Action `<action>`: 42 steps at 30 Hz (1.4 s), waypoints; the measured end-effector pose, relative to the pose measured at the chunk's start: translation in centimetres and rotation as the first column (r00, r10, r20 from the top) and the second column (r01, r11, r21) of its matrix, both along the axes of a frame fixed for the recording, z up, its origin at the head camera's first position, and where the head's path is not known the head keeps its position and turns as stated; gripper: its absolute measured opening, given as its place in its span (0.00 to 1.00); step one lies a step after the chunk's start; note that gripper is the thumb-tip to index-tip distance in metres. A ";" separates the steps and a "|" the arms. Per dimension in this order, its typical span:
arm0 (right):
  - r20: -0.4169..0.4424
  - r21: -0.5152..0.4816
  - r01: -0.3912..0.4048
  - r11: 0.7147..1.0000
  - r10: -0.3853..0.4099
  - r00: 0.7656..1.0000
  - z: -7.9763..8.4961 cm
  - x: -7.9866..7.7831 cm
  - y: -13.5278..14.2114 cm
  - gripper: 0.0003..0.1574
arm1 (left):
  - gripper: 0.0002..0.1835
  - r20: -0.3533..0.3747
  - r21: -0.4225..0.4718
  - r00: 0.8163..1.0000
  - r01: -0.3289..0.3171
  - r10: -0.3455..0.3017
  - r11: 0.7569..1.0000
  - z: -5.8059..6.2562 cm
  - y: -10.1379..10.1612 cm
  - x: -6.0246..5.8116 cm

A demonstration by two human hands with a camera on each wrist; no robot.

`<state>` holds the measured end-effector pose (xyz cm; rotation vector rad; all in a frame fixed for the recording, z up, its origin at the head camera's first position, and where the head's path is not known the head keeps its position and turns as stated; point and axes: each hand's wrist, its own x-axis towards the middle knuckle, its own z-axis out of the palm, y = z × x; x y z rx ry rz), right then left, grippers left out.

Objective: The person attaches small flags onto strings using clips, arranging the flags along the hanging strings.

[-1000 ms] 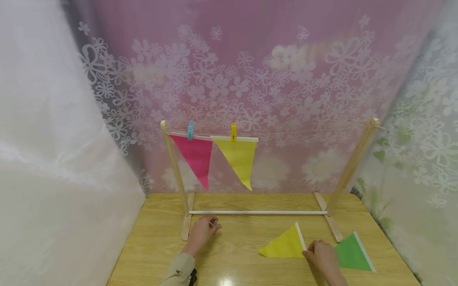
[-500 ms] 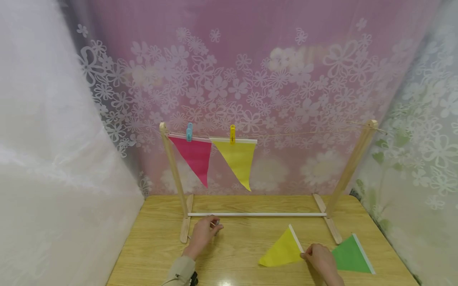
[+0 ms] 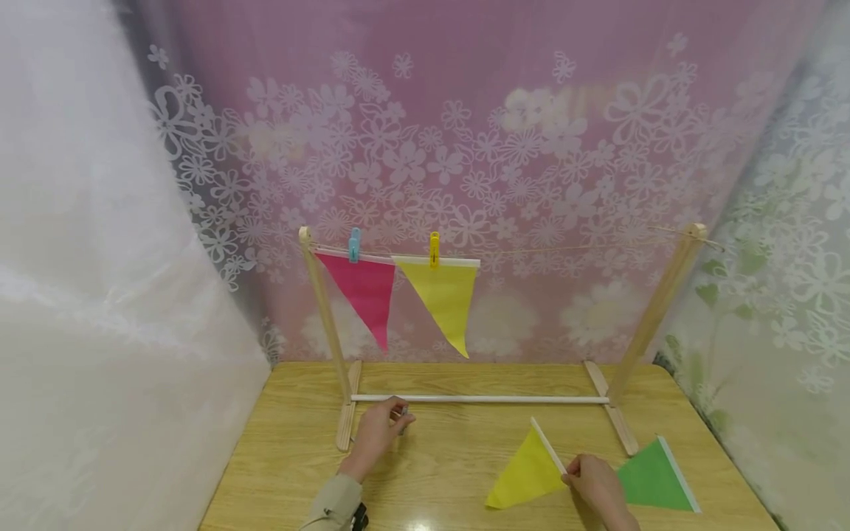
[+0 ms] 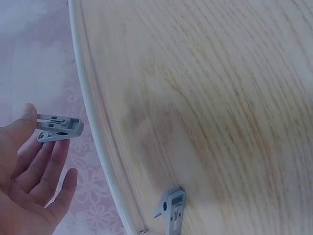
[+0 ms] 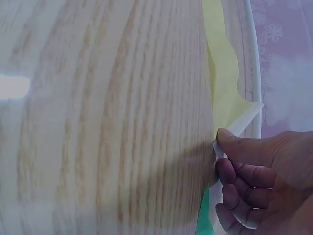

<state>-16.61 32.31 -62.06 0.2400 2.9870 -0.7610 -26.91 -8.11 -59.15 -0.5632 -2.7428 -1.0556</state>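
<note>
My left hand (image 3: 375, 436) pinches a grey clothespin (image 4: 62, 128) between thumb and fingers, near the left foot of the stand in the head view. A second grey clothespin (image 4: 173, 209) shows lower in the left wrist view. My right hand (image 3: 596, 483) pinches a yellow triangular pennant (image 3: 527, 472) by one end of its white edge. Right beside that hand lies a green pennant (image 3: 657, 478), partly covered by it. On the string (image 3: 564, 249) hang a pink pennant (image 3: 365, 291) under a blue clothespin (image 3: 355, 245) and another yellow pennant (image 3: 441, 299) under a yellow clothespin (image 3: 434, 249).
The stand has a left wooden post (image 3: 325, 317), a right wooden post (image 3: 654, 324) and a low white rod (image 3: 485, 399) between them. It rests on a wood-grain table (image 3: 451, 457). Patterned curtains (image 3: 465, 162) enclose the back and sides.
The yellow pennant in my right hand has turned: its far white end swings left and its pointed tip comes nearer the table's front. My left hand keeps the clothespin in nearly the same place.
</note>
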 end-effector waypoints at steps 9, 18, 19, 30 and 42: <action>-0.045 -0.034 -0.010 0.999 0.009 0.999 0.1 0.1 0.0 0.08 | 0.16 0.064 -0.022 0.997 0.054 -0.053 0.998 1.5 0.7 0.4; -0.166 -0.134 0.009 0.991 -0.032 0.986 2.3 -1.1 0.7 0.02 | 0.17 0.038 0.027 0.992 0.119 -0.120 0.992 3.4 1.8 0.1; -0.178 -0.152 0.010 0.988 -0.037 0.983 2.8 -1.1 0.7 0.02 | 0.17 0.049 0.044 0.991 0.123 -0.125 0.991 3.6 2.0 0.1; -0.415 -0.178 -0.036 0.983 -0.042 0.909 7.5 -1.7 0.4 0.08 | 0.18 0.144 0.199 0.976 0.133 -0.163 0.971 7.4 3.1 0.0; -0.419 -0.170 -0.047 0.984 -0.029 0.907 9.7 -2.1 0.0 0.07 | 0.19 0.158 0.226 0.974 0.127 -0.165 0.966 11.2 3.4 -0.1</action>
